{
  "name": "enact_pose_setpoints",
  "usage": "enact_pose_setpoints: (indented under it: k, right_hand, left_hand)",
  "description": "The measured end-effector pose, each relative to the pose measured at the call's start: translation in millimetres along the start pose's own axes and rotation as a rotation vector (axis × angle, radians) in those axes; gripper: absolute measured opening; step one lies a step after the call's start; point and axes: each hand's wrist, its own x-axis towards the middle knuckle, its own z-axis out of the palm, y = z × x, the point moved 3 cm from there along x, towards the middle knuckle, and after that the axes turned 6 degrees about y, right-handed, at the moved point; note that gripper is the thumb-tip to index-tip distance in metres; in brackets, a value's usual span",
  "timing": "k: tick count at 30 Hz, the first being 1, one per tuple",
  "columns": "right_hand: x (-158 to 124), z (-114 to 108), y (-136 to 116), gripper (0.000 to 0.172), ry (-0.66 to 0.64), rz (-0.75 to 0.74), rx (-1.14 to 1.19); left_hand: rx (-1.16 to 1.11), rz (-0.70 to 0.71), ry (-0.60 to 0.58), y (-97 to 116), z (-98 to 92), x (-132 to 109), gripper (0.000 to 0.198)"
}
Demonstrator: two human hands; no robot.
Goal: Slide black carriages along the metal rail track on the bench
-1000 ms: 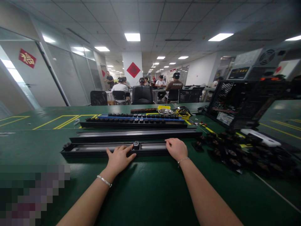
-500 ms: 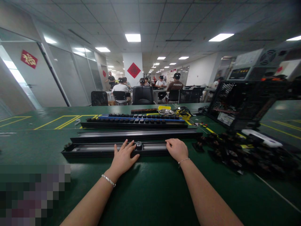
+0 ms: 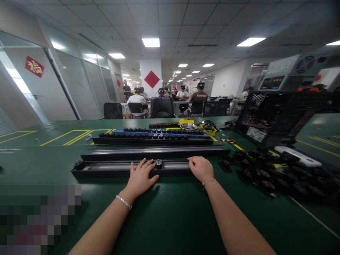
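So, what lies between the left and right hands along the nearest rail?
The head view shows a black knob-like part beside the left hand, then bare metal strip up to the right hand.

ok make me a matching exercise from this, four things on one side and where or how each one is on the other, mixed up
Things
1. left hand
2. heap of black parts
3. right hand
4. red diamond sign

Places and states
A. on the white pillar
B. fingers curled, at the right of the nearest rail
C. fingers spread, at the middle of the nearest rail
D. on the green table, to the right of both hands

Right pairs: 1-C, 2-D, 3-B, 4-A
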Motion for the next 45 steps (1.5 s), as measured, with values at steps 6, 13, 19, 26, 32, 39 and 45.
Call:
enact_pose_setpoints:
  k: [6, 13, 19, 26, 32, 39, 45]
  right_hand:
    - [-0.3, 1.1, 0.3, 0.032, 0.012, -0.002, -0.001]
    - [0.1, 1.4, -0.1, 0.031, 0.011, -0.004, -0.008]
    - [-0.3, 0.0, -1.0, 0.031, 0.013, -0.014, -0.016]
    - [0.2, 0.4, -0.7, 0.032, 0.003, -0.009, -0.015]
    - [-0.2, 0.3, 0.0, 0.032, 0.001, -0.006, -0.010]
    - [-0.5, 0.3, -0.8, 0.032, -0.002, 0.003, -0.005]
    - [-0.1, 1.2, -0.6, 0.031, -0.008, -0.003, -0.015]
  left_hand:
    - [0.015, -0.003, -0.007, 3.0, 0.2, 0.2, 0.053]
    - [0.030, 0.008, -0.026, 5.9, 0.8, 0.7, 0.057]
    - [0.038, -0.012, -0.063, 15.4, 0.6, 2.4, 0.063]
    - [0.031, 0.011, -0.077, 21.1, 5.5, 5.2, 0.067]
    - [0.015, 0.050, -0.076, 28.6, 8.2, 6.3, 0.066]
    - [-0.021, 0.075, -0.102, 38.1, 7.2, 9.0, 0.067]
    - [0.036, 0.071, -0.135, 42.5, 4.3, 8.7, 0.068]
